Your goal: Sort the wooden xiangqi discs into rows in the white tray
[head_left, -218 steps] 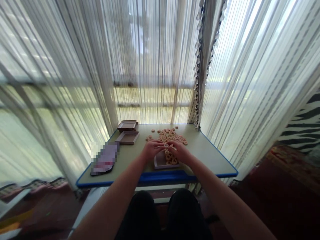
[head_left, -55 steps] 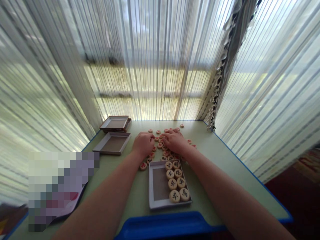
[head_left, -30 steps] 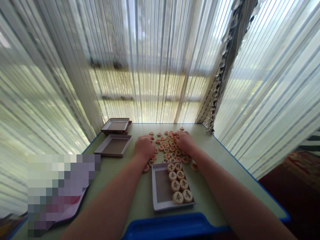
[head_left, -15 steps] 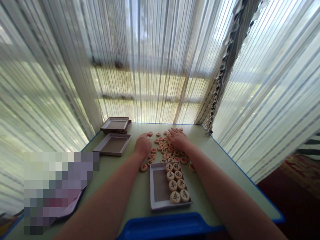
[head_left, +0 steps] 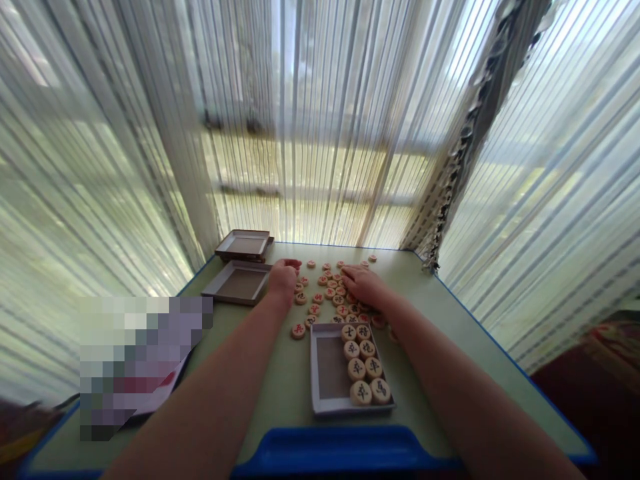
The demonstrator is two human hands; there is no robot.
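Many round wooden pieces with red or black characters (head_left: 318,299) lie spread on the green table. My left hand (head_left: 284,279) is over the left edge of the spread, its fingers curled together; whatever is between them is too small to make out. Palm down with fingers extended, my right hand (head_left: 364,283) rests on pieces at the right of the spread. Nearer to me sits a white-rimmed box (head_left: 315,373), its right side holding two columns of black-marked pieces (head_left: 357,369) and its left side showing bare bottom.
A shallow box lid (head_left: 235,282) lies at the back left, with stacked boxes (head_left: 244,244) behind it. A blue tray edge (head_left: 340,448) runs along the front. A pixelated object covers the left side. Striped curtains (head_left: 320,120) hang behind the table.
The whole view has shifted slightly. My left hand has curled its fingers and moved off to the left of the pieces, uncovering some. My right hand has slid a little nearer to me.
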